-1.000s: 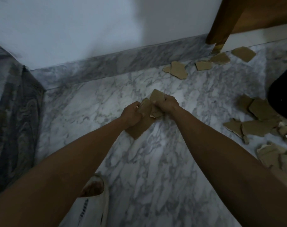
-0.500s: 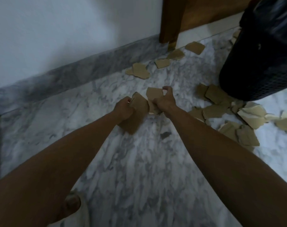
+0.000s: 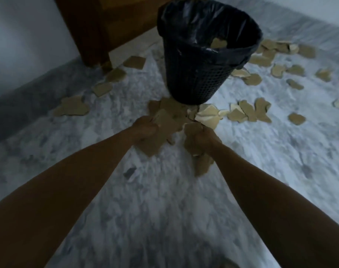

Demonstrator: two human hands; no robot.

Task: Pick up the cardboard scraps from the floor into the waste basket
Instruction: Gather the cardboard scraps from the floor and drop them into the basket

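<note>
My left hand [image 3: 145, 129] grips a bunch of brown cardboard scraps [image 3: 161, 132] above the marble floor. My right hand [image 3: 200, 141] grips another bunch of scraps [image 3: 202, 165] that hangs below the fist. Both hands are side by side, a little in front of the black mesh waste basket [image 3: 195, 82], which is lined with a black bag and has a scrap [image 3: 219, 43] inside. Several loose scraps [image 3: 248, 113] lie on the floor around the basket's base.
More scraps [image 3: 72, 109] lie along the left by the grey skirting and to the right of the basket [image 3: 292, 70]. A brown wooden furniture leg [image 3: 95, 35] stands behind the basket at the wall. White marble floor [image 3: 164, 209] stretches below my arms.
My view has swung right and the basket has come fully into sight ahead. Both hands, still gripping their scraps, have moved apart slightly and closer to the basket.
</note>
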